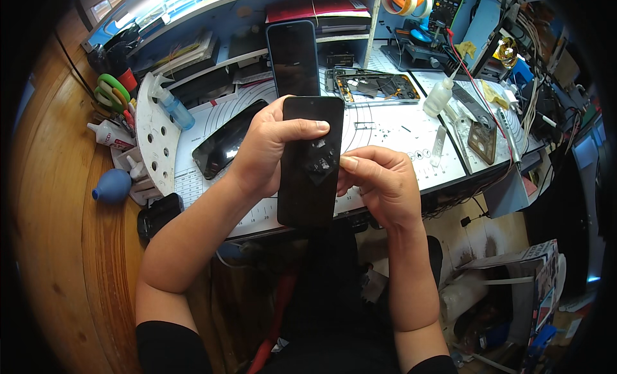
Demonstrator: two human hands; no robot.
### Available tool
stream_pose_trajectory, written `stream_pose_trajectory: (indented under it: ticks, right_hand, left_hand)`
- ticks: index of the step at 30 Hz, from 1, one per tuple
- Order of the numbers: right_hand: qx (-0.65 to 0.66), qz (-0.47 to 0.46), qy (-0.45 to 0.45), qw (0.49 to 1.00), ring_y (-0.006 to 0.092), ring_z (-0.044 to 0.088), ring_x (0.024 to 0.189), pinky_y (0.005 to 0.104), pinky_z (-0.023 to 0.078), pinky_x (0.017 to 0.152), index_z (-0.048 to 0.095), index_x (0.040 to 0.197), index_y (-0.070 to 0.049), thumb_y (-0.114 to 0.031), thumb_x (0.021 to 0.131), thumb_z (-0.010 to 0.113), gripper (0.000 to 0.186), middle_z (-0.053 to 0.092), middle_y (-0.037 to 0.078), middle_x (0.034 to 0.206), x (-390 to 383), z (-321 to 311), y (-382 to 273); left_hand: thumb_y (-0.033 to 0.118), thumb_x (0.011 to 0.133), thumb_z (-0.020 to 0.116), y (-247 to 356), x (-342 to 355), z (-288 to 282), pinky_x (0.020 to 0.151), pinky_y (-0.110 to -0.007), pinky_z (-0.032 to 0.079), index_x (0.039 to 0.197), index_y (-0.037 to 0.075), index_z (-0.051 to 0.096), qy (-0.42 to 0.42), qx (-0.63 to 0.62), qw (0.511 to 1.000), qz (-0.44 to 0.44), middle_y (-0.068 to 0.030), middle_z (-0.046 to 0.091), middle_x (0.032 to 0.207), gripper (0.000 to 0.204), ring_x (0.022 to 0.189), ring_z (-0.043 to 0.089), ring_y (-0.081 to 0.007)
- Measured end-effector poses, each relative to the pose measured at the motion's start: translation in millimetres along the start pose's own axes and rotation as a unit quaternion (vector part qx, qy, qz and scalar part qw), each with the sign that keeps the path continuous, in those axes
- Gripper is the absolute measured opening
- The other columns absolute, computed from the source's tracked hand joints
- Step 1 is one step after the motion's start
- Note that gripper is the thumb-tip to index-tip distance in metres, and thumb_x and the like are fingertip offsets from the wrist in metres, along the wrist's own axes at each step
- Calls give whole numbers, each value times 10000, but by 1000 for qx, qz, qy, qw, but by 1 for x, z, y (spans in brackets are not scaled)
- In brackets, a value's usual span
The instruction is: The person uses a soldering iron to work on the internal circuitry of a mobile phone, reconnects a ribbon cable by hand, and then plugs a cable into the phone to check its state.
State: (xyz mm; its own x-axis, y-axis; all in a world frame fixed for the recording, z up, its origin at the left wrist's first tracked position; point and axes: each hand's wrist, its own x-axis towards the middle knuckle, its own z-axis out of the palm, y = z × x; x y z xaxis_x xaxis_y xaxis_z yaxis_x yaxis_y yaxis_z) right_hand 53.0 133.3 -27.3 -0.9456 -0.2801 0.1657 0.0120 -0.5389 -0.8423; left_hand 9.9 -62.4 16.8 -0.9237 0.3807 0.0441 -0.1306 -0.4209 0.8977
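Shows, at left, the bare left hand (260,149) closed around the left edge of a glossy black rectangular smartphone (307,181), thumb across its upward face. Places the phone at centre, between both hands above the white printed work mat (385,113), long axis running away from the body. Shows, at right, the bare right hand (389,184) in a closed pinch at the right edge, apparently touching; cannot tell of anything thin between the fingertips.

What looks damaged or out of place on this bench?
Right of the held black phone, small dark bits lie scattered on the white mat, looking stray; behind them a device sits opened, its insides exposed.
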Motion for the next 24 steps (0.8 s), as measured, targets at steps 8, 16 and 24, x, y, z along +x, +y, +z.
stream_pose_trajectory:
  ticks: [8, 16, 24]
  right_hand:
    - [3, 0, 1, 1000, 210, 704, 708, 307, 581, 670, 724, 987, 79, -48, 917, 689, 149, 724, 155, 820, 0, -1, 1]
    - [3, 0, 1, 1000, 207, 705, 710, 306, 581, 671, 724, 987, 76, -49, 917, 693, 147, 727, 154, 827, 0, 0, 0]
    - [-2, -3, 3, 1000, 205, 704, 709, 302, 575, 671, 726, 980, 76, -50, 916, 694, 145, 728, 153, 826, 0, 0, 1]
  left_hand:
    - [37, 825, 714, -1, 0, -1, 714, -279, 570, 1025, 9, 563, -1, 4, 1000, -1, -80, 665, 884, 252, 758, 667, -138]
    - [39, 824, 715, -1, 1, -2, 720, -277, 565, 1026, 9, 568, -1, 3, 1000, -1, -76, 667, 888, 251, 766, 664, -136]
    - [67, 857, 682, -1, 0, -4, 749, -281, 559, 1081, 19, 556, -16, 15, 1000, -7, -68, 655, 914, 262, 793, 653, -131]
